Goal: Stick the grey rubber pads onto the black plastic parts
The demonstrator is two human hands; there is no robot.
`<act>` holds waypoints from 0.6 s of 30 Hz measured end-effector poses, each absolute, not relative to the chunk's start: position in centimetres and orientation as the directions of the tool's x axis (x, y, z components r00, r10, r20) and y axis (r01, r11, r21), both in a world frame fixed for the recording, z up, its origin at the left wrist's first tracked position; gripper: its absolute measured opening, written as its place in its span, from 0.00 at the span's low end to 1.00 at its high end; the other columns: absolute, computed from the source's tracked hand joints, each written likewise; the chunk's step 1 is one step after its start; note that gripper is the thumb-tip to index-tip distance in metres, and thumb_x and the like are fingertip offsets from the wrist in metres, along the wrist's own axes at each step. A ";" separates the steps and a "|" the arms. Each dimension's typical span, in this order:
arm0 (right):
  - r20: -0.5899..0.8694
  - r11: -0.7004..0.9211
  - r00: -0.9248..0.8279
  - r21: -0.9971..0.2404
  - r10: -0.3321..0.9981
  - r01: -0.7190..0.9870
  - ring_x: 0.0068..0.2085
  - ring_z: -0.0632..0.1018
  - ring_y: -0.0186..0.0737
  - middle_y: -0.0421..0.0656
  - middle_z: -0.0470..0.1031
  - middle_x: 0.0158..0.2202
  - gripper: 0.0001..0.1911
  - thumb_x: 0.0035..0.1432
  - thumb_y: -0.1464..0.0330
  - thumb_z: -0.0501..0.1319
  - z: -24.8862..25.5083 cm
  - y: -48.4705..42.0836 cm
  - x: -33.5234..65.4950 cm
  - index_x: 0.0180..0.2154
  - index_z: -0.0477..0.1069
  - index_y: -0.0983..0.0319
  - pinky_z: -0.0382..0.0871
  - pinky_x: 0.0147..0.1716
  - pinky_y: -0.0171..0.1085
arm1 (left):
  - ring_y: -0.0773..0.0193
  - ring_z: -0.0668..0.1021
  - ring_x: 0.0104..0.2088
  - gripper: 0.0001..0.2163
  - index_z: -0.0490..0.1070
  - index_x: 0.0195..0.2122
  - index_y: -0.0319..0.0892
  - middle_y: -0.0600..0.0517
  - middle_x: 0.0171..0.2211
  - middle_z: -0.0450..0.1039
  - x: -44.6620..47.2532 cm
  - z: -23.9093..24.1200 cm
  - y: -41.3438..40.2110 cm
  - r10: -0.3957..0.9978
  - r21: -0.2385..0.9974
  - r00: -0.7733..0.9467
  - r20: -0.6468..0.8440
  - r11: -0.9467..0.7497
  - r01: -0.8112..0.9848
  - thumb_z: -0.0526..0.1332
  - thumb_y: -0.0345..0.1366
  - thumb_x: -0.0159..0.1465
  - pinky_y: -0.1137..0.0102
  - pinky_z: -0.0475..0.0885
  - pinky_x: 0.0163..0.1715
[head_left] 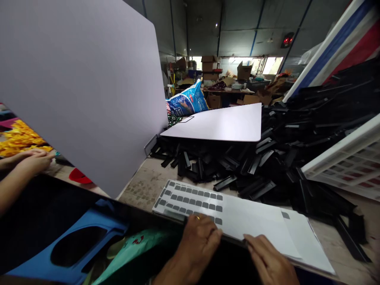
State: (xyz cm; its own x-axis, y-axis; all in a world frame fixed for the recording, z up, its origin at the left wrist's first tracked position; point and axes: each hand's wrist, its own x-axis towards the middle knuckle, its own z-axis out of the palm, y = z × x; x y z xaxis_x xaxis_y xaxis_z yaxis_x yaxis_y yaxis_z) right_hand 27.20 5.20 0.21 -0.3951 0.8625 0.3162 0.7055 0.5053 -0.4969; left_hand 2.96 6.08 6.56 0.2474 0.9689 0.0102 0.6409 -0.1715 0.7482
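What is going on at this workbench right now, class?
A person's left hand and right hand rest on the near edge of a stack of sticker sheets, the top one bearing rows of small grey rectangular stickers. Behind it lies a heap of black plastic strips with a white panel lying on top of it. At the left, another person's hands rest beside yellow artificial flowers.

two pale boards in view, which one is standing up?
The large pale board at left stands tilted near upright; the smaller board lies flat on the pile of black parts.
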 end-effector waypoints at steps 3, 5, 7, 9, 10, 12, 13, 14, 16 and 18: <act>0.193 0.306 -0.244 -0.443 0.950 0.843 0.32 0.83 0.40 0.41 0.81 0.40 0.15 0.67 0.66 0.51 0.9 6.7 27.2 0.49 0.72 0.50 0.76 0.25 0.34 | 0.58 0.71 0.37 0.15 0.69 0.29 0.42 0.51 0.33 0.72 1.3 6.5 7.7 0.983 0.572 0.167 0.073 -0.179 0.800 0.50 0.38 0.71 0.59 0.59 0.46; 0.121 0.238 -0.207 -0.398 0.971 0.886 0.32 0.82 0.38 0.40 0.79 0.37 0.13 0.68 0.67 0.48 1.1 7.5 25.8 0.43 0.71 0.52 0.76 0.27 0.34 | 0.58 0.72 0.37 0.15 0.69 0.30 0.42 0.51 0.32 0.72 1.1 6.0 9.3 0.977 0.481 0.189 0.103 -0.215 0.850 0.52 0.41 0.71 0.60 0.60 0.45; 0.085 0.257 -0.242 -0.349 0.967 0.901 0.32 0.81 0.40 0.40 0.76 0.33 0.12 0.67 0.70 0.48 0.9 8.2 23.7 0.36 0.68 0.55 0.74 0.29 0.38 | 0.58 0.73 0.37 0.16 0.70 0.32 0.41 0.50 0.33 0.73 1.6 5.2 11.2 0.965 0.404 0.235 0.114 -0.262 0.876 0.54 0.47 0.70 0.60 0.61 0.45; 0.084 0.291 -0.279 -0.305 0.957 0.907 0.32 0.79 0.44 0.40 0.74 0.32 0.11 0.66 0.74 0.49 0.3 8.6 21.8 0.34 0.66 0.56 0.71 0.29 0.41 | 0.55 0.74 0.38 0.18 0.71 0.32 0.40 0.49 0.33 0.75 2.5 4.2 13.0 0.956 0.352 0.282 0.086 -0.294 0.889 0.59 0.51 0.67 0.59 0.61 0.46; 0.083 0.304 -0.292 -0.288 0.953 0.908 0.32 0.78 0.45 0.41 0.73 0.32 0.11 0.65 0.75 0.49 0.0 8.8 21.0 0.34 0.65 0.57 0.69 0.30 0.42 | 0.54 0.75 0.39 0.18 0.72 0.32 0.39 0.48 0.33 0.76 3.0 3.7 13.8 0.952 0.337 0.300 0.065 -0.304 0.891 0.61 0.52 0.65 0.58 0.62 0.46; 0.084 0.322 -0.311 -0.265 0.947 0.909 0.33 0.77 0.45 0.42 0.72 0.34 0.11 0.65 0.77 0.49 -0.6 9.0 20.1 0.35 0.65 0.57 0.67 0.31 0.42 | 0.50 0.76 0.40 0.18 0.74 0.31 0.38 0.45 0.32 0.77 3.7 2.9 15.0 0.945 0.318 0.325 0.028 -0.316 0.894 0.63 0.51 0.63 0.57 0.63 0.46; 0.083 0.327 -0.316 -0.259 0.945 0.909 0.33 0.77 0.45 0.42 0.72 0.34 0.11 0.65 0.78 0.49 -0.7 9.0 19.8 0.36 0.65 0.58 0.66 0.31 0.42 | 0.49 0.77 0.40 0.19 0.74 0.31 0.38 0.44 0.32 0.77 4.0 2.6 15.4 0.943 0.309 0.334 0.011 -0.321 0.895 0.63 0.51 0.63 0.56 0.63 0.46; 0.082 0.331 -0.320 -0.256 0.944 0.908 0.33 0.77 0.45 0.42 0.72 0.34 0.11 0.65 0.78 0.49 -0.8 9.0 19.7 0.36 0.65 0.58 0.66 0.31 0.42 | 0.48 0.77 0.40 0.19 0.74 0.32 0.37 0.43 0.33 0.77 4.1 2.5 15.6 0.941 0.300 0.340 -0.001 -0.324 0.897 0.63 0.51 0.63 0.56 0.63 0.46; 0.082 0.338 -0.328 -0.259 0.941 0.905 0.33 0.76 0.45 0.43 0.71 0.34 0.11 0.65 0.78 0.49 -0.8 9.1 19.5 0.37 0.65 0.59 0.65 0.31 0.41 | 0.47 0.77 0.41 0.19 0.75 0.34 0.37 0.41 0.34 0.78 4.1 2.5 15.7 0.937 0.286 0.349 -0.015 -0.330 0.899 0.62 0.51 0.64 0.55 0.63 0.47; 0.081 0.353 -0.344 -0.273 0.935 0.895 0.33 0.76 0.45 0.43 0.71 0.34 0.10 0.64 0.77 0.49 -0.8 9.1 19.5 0.38 0.66 0.60 0.64 0.31 0.41 | 0.47 0.77 0.42 0.18 0.75 0.36 0.36 0.40 0.36 0.78 4.0 2.7 15.5 0.935 0.277 0.354 -0.020 -0.335 0.901 0.61 0.50 0.65 0.55 0.63 0.49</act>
State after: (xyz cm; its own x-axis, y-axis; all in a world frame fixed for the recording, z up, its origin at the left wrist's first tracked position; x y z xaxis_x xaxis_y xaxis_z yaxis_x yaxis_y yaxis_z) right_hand 19.52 9.11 -0.77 -0.3443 0.9354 0.0805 0.8950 0.3529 -0.2728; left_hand 3.97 15.46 2.73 0.3545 0.9348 -0.0204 0.9005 -0.3354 0.2768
